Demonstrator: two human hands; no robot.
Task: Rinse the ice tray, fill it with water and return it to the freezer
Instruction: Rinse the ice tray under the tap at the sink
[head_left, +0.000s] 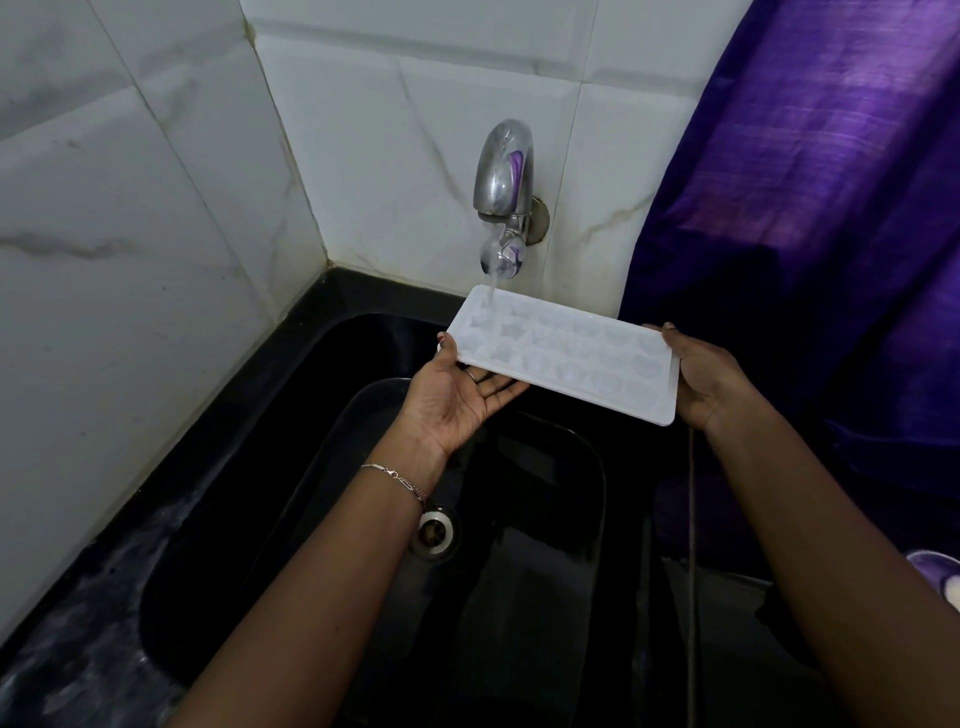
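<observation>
While water from the tap (503, 176) falls onto its far corner, the ice tray (563, 353) hangs over the sink (260, 467), left hand (452, 400) cradling one end, right hand (711, 379) gripping the other. Rinsing or filling seems barely begun, and the freezer comes later.

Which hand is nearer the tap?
Left. The left hand holds the tray at the end just below the tap; the right hand holds the opposite end, farther out to the side.
</observation>
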